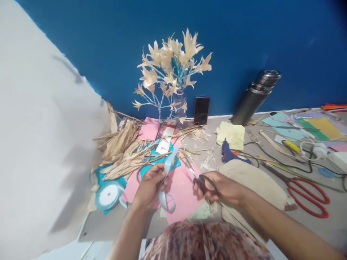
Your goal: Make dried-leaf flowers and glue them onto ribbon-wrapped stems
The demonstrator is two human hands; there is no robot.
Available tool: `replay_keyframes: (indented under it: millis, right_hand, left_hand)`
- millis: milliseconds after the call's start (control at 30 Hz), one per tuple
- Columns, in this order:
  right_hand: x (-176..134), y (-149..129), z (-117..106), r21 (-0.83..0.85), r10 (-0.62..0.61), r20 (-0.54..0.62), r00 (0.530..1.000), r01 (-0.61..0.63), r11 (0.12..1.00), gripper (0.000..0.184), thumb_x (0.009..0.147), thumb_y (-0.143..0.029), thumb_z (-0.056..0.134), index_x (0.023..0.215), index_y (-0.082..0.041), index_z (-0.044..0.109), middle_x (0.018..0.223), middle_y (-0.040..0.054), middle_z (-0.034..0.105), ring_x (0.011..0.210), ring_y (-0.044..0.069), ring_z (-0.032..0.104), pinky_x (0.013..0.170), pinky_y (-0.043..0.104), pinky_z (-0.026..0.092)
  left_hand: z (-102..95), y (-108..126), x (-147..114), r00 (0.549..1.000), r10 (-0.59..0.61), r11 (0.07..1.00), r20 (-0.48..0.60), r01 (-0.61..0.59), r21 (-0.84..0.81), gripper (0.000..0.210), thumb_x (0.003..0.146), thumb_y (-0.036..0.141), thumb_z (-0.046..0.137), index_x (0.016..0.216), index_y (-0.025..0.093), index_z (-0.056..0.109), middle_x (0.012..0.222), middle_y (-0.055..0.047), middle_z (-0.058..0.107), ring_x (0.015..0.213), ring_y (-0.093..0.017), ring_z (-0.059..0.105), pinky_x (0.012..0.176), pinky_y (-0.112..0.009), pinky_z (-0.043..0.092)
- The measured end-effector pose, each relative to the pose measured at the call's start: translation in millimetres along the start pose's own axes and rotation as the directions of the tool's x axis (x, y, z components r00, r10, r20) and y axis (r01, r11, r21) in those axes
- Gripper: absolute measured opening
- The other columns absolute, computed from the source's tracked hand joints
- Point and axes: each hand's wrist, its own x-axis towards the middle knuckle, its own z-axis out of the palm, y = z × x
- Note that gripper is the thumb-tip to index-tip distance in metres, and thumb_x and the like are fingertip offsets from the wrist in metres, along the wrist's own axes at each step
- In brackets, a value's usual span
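Note:
My left hand (152,183) is closed on a strip of light blue ribbon (170,159). One end stands up above the fingers, and a curled length hangs below them. In my right hand (217,186) is a small pair of scissors (194,172) with black handles. Its blades point up and left, apart from the ribbon. Pink paper (179,195) lies under both hands. To the left of my left hand lies a spool of light blue ribbon (108,195).
Dried husks (121,148) heap at the left. Behind stand husk flowers (173,61), a phone (202,110) and a dark flask (255,97). Rightward lie a blue glue gun (234,153), yellow paper notes (231,135), a beige cloth (249,184) and large red-handled scissors (307,195).

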Motion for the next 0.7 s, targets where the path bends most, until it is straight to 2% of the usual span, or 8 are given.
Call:
replay_keyframes:
  millis: [133,233,367,433,500,600,667,700]
  right_hand:
    - [8,22,11,0.031,0.116,0.043,0.992,-0.117,0.993,0.068,0.061,-0.064,0.085,0.093,-0.007,0.068,0.077,0.0069,0.064,0.055,0.004,0.045,0.041,0.013,0.022]
    - [19,21,17,0.003,0.085,0.042,0.995,-0.086,0.996,0.068,0.056,-0.066,0.086,0.084,-0.007,0.067,0.071,0.0058,0.064,0.052,0.005,0.046,0.04,0.014,0.02]
    - [31,21,23,-0.055,0.023,-0.043,0.999,-0.026,0.998,0.057,0.055,-0.057,0.089,0.076,-0.01,0.066,0.066,0.0032,0.063,0.055,0.008,0.053,0.044,0.016,0.03]
    - [34,22,26,-0.083,0.016,-0.099,0.995,-0.024,0.996,0.052,0.053,-0.052,0.09,0.072,-0.011,0.064,0.063,0.0009,0.061,0.055,0.009,0.054,0.048,0.018,0.035]
    - [34,23,28,-0.134,-0.004,-0.135,0.991,-0.015,0.991,0.05,0.051,-0.049,0.091,0.068,-0.012,0.062,0.06,-0.0016,0.058,0.054,0.009,0.051,0.051,0.02,0.037]
    - [31,22,33,-0.328,-0.057,-0.192,0.98,-0.009,0.944,0.045,0.054,-0.046,0.089,0.066,-0.015,0.059,0.056,-0.0048,0.053,0.051,0.008,0.043,0.05,0.021,0.033]
    - [28,20,37,-0.551,-0.182,-0.259,0.949,0.01,0.835,0.039,0.058,-0.041,0.087,0.063,-0.016,0.057,0.054,-0.0056,0.05,0.051,0.008,0.039,0.05,0.022,0.028]
    - [28,19,39,-0.668,-0.278,-0.28,0.919,0.022,0.744,0.036,0.061,-0.037,0.085,0.062,-0.017,0.057,0.055,-0.0051,0.05,0.053,0.009,0.039,0.051,0.022,0.027]
  left_hand:
    - [-0.6,1,-4,0.999,0.029,0.998,0.016,-0.03,0.05,0.021,0.071,0.024,0.077,0.087,0.015,0.067,0.058,0.004,0.055,0.043,-0.005,0.04,0.044,-0.018,0.026]
    - [-3.9,2,-9,0.999,-0.013,0.994,0.036,0.009,0.106,0.019,0.069,0.022,0.075,0.085,0.014,0.07,0.053,0.005,0.049,0.041,-0.004,0.036,0.043,-0.018,0.021]
    - [-11.0,3,-14,0.996,-0.081,0.986,0.027,0.076,0.151,0.016,0.069,0.024,0.075,0.081,0.014,0.071,0.053,0.005,0.048,0.042,-0.004,0.035,0.043,-0.019,0.019]
    - [-13.6,4,-17,0.995,-0.096,0.985,0.032,0.09,0.149,0.021,0.07,0.032,0.076,0.079,0.014,0.071,0.057,0.002,0.051,0.045,-0.006,0.039,0.044,-0.019,0.022]
    - [-15.1,7,-18,0.995,-0.074,0.985,0.069,0.062,0.16,0.035,0.074,0.047,0.075,0.08,0.013,0.071,0.061,-0.001,0.055,0.052,-0.01,0.047,0.046,-0.021,0.03]
    - [-15.8,11,-19,0.99,-0.019,0.965,0.139,-0.018,0.26,0.048,0.075,0.059,0.073,0.087,0.013,0.072,0.072,-0.006,0.062,0.065,-0.016,0.056,0.057,-0.025,0.042]
    - [-14.9,14,-17,0.985,-0.002,0.938,0.174,-0.059,0.343,0.044,0.073,0.055,0.077,0.086,0.014,0.071,0.073,-0.005,0.063,0.068,-0.016,0.056,0.062,-0.026,0.043]
    - [-13.8,14,-15,0.983,0.011,0.926,0.183,-0.079,0.369,0.041,0.072,0.052,0.079,0.084,0.014,0.07,0.072,-0.004,0.063,0.066,-0.015,0.055,0.062,-0.026,0.042]
